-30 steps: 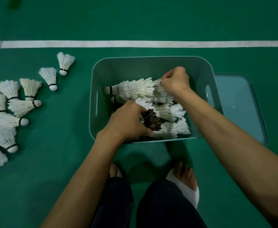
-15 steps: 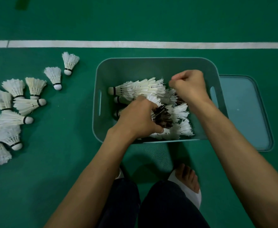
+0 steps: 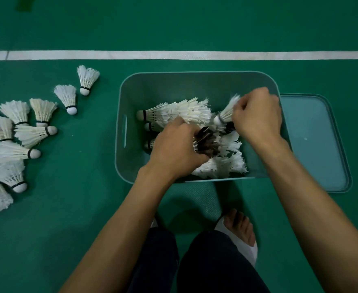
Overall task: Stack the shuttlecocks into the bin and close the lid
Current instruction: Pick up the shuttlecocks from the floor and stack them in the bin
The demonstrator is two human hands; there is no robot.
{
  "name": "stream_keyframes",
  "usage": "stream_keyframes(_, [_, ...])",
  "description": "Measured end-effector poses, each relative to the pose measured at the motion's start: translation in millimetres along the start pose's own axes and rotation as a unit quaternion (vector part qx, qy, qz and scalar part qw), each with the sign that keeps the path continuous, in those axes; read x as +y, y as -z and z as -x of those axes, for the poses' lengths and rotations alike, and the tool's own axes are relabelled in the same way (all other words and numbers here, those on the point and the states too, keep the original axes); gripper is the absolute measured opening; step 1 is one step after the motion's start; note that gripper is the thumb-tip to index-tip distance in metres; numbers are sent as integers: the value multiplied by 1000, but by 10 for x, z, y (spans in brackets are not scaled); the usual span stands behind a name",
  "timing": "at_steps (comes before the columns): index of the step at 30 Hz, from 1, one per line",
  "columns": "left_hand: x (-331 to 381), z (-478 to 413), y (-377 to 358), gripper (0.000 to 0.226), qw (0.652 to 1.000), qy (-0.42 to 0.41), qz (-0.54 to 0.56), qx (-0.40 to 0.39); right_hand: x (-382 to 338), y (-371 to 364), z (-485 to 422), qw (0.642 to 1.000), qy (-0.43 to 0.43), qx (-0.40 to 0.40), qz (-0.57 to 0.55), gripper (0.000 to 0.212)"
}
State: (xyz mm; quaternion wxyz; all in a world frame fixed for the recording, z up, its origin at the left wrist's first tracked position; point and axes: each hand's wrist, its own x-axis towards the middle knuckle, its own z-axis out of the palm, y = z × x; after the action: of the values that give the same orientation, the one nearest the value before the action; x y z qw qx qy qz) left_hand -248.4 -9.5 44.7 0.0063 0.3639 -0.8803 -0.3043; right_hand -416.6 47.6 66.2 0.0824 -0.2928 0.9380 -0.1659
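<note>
Both hands are down inside the bin (image 3: 163,89): the left hand (image 3: 174,151) curls its fingers round a dark shuttlecock (image 3: 205,142) in the middle of the pile. The right hand (image 3: 256,117) pinches a white shuttlecock (image 3: 226,113) by its feathers, cork tipped down and to the left. Just beyond the left hand lies a nested stack (image 3: 174,112), its long axis running left to right, cork end toward the left wall and open skirt facing the right hand, which is the nearer one. I judge the pinched one must go cork-first into that skirt. Under both hands lie other white shuttlecocks (image 3: 226,166). Well out to the left of the left hand, loose shuttlecocks (image 3: 34,132) wait on the floor (image 3: 68,208). Just right of the right hand, outside the bin wall, the lid (image 3: 313,144) lies flat, not yet on.
</note>
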Motion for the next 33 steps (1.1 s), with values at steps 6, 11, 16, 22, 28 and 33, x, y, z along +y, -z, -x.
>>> stream_keyframes(6, [-78,-28,21,33,998,57,-27,-4,-85,-201,-140,996,-58,-5,-61,39])
stream_keyframes(11, [-159,-32,74,32,997,78,-13,-4,-180,-469,-341,928,-214,-116,-283,7])
stream_keyframes(16, [-155,-43,77,31,996,88,-8,-8,-193,-473,-425,888,-234,-167,-359,20])
stream_keyframes(22, [-96,-66,76,35,997,78,0,4,-32,-157,-85,950,-109,-93,-276,31])
stream_keyframes(28, [28,-79,40,36,997,65,6,29,-31,-2,319,909,-60,-285,-296,12])
stream_keyframes(33, [46,-53,38,62,998,60,-6,32,83,63,205,971,-43,-155,-177,24])
